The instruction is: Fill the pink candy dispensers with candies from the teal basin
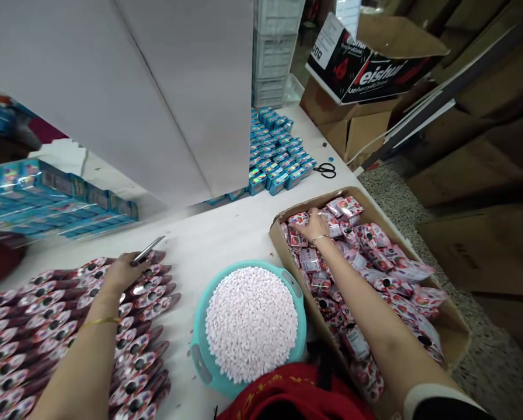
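The left hand (125, 271) grips a thin silver strip (149, 248) narrowly, over rows of light, flat red sachets (38, 326). The open right hand (314, 227) rests on soft, slippery packets (309, 259), best taken by their edges, in a cardboard box (331, 195).

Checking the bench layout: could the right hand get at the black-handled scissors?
Probably yes. The right hand is inside the cardboard box, and the scissors lie on the white table just past its far rim. Only that box wall seems in the way.
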`<state>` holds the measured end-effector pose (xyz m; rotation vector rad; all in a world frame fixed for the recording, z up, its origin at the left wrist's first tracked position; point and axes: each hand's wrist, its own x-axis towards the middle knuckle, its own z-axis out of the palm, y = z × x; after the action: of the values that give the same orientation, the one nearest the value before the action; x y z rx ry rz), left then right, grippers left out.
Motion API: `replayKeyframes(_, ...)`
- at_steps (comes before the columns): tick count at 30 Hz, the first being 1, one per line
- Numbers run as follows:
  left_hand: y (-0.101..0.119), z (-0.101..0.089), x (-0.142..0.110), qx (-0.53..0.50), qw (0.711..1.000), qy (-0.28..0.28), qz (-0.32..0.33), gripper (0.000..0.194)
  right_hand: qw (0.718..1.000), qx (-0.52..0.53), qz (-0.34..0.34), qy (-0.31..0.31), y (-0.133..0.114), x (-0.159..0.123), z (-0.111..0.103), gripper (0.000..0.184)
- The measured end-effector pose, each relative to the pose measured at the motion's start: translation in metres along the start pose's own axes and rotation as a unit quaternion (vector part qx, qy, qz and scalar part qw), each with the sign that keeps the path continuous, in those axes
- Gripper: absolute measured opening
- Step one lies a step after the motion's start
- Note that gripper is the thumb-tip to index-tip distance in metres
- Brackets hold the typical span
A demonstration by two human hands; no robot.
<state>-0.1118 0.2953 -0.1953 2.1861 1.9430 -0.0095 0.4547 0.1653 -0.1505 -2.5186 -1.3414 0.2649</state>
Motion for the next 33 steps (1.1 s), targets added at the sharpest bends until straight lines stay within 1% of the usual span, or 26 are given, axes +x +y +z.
replayKeyframes(1,0.003,0.0,-0.006,0.004,1.0,-0.009,-0.018,0.046,1.0,-0.01,0.005,-0.012,-0.002,0.002,0.004,0.077)
replayKeyframes(2,0.009,-0.002,-0.013,0.001,1.0,-0.005,-0.031,0.05,1.0,-0.009,0.005,-0.019,-0.004,0.002,0.007,0.083)
replayKeyframes(3,0.019,-0.006,-0.024,-0.012,0.999,0.005,-0.029,0.052,1.0,0.005,0.001,-0.025,-0.004,0.001,0.01,0.088)
replayKeyframes(4,0.031,-0.01,-0.036,-0.036,0.999,0.018,-0.008,0.051,0.999,0.029,-0.008,-0.032,-0.002,-0.003,0.012,0.091)
replayKeyframes(5,0.045,-0.015,-0.052,-0.068,0.997,0.012,0.034,0.049,0.997,0.061,-0.02,-0.04,0.001,-0.008,0.013,0.091)
replayKeyframes(6,0.059,-0.019,-0.07,-0.098,0.991,-0.015,0.089,0.046,0.993,0.099,-0.035,-0.047,0.007,-0.016,0.012,0.088)
replayKeyframes(8,0.089,-0.023,-0.113,-0.12,0.967,-0.107,0.198,0.04,0.98,0.183,-0.062,-0.046,0.021,-0.038,0.005,0.077)
replayKeyframes(9,0.103,-0.023,-0.136,-0.104,0.956,-0.152,0.23,0.037,0.971,0.225,-0.069,-0.039,0.028,-0.052,-0.001,0.071)
replayKeyframes(10,0.117,-0.021,-0.159,-0.08,0.949,-0.184,0.243,0.034,0.961,0.265,-0.068,-0.027,0.034,-0.068,-0.009,0.066)
replayKeyframes(11,0.13,-0.016,-0.181,-0.055,0.946,-0.206,0.243,0.031,0.951,0.303,-0.063,-0.012,0.038,-0.085,-0.018,0.061)
replayKeyframes(13,0.158,0.0,-0.217,-0.023,0.95,-0.223,0.216,0.028,0.928,0.37,-0.042,0.02,0.041,-0.119,-0.038,0.055)
replayKeyframes(15,0.189,0.024,-0.241,-0.034,0.955,-0.227,0.185,0.027,0.903,0.427,-0.015,0.04,0.038,-0.152,-0.059,0.051)
replayKeyframes(16,0.204,0.037,-0.248,-0.054,0.957,-0.225,0.173,0.027,0.891,0.453,-0.002,0.038,0.035,-0.168,-0.068,0.049)
replayKeyframes(18,0.232,0.062,-0.256,-0.122,0.955,-0.207,0.174,0.029,0.87,0.492,0.017,0.008,0.028,-0.194,-0.08,0.046)
replayKeyframes(20,0.251,0.079,-0.257,-0.178,0.952,-0.184,0.168,0.028,0.858,0.512,0.021,-0.034,0.022,-0.216,-0.083,0.045)
replayKeyframes(22,0.257,0.085,-0.256,-0.201,0.95,-0.172,0.168,0.025,0.853,0.518,0.015,-0.063,0.019,-0.233,-0.078,0.046)
replayKeyframes(23,0.255,0.084,-0.255,-0.209,0.948,-0.171,0.171,0.025,0.853,0.518,0.01,-0.069,0.019,-0.239,-0.074,0.046)
replayKeyframes(25,0.243,0.074,-0.254,-0.235,0.939,-0.172,0.183,0.027,0.859,0.506,-0.007,-0.08,0.018,-0.248,-0.065,0.044)
replayKeyframes(27,0.227,0.056,-0.253,-0.265,0.928,-0.172,0.199,0.03,0.88,0.465,-0.042,-0.094,0.018,-0.254,-0.057,0.04)
replayKeyframes(30,0.205,0.021,-0.251,-0.276,0.918,-0.164,0.232,0.032,0.919,0.361,-0.119,-0.101,0.015,-0.259,-0.048,0.033)
replayKeyframes(31,0.2,0.008,-0.251,-0.274,0.917,-0.159,0.243,0.033,0.927,0.332,-0.143,-0.096,0.013,-0.26,-0.044,0.031)
replayKeyframes(33,0.195,-0.018,-0.25,-0.261,0.916,-0.151,0.263,0.033,0.932,0.296,-0.188,-0.09,0.007,-0.261,-0.037,0.028)
